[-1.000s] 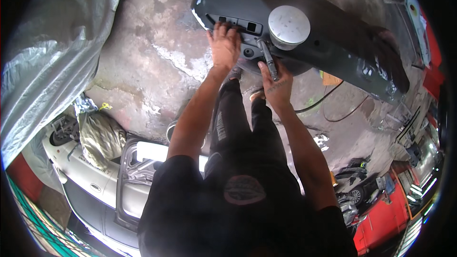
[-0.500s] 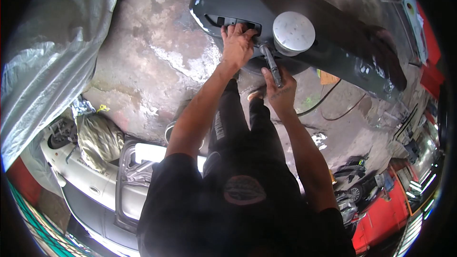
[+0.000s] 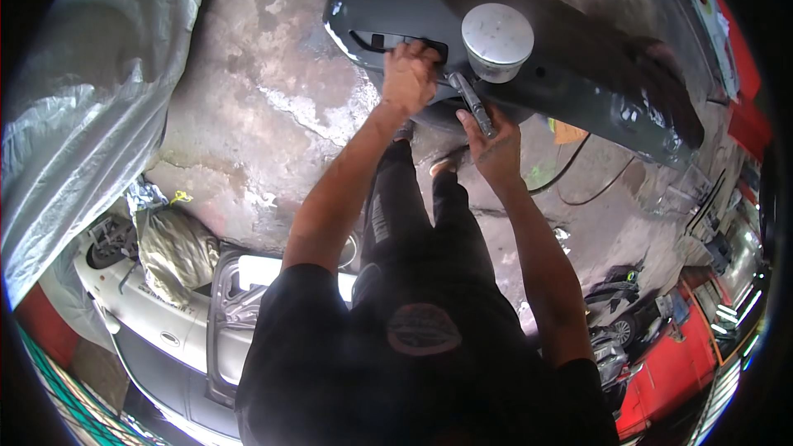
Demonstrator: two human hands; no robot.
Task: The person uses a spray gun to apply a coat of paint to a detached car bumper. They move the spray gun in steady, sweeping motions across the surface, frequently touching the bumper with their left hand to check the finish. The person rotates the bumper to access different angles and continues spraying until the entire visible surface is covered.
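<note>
Your left hand (image 3: 409,76) pressed, fingers curled, on the dark bumper panel (image 3: 578,74) while your right hand (image 3: 496,149) gripped a grey tool handle (image 3: 472,103).

We see a glossy dark grey-green car bumper (image 3: 578,74) with a round, pale silver-white tin (image 3: 496,40) on it. The tool (image 3: 472,103) looks dull metallic grey, though it is small. The floor (image 3: 264,99) is mottled grey and brown concrete; our clothes are black, and plastic sheeting (image 3: 74,116) is cloudy white.
</note>
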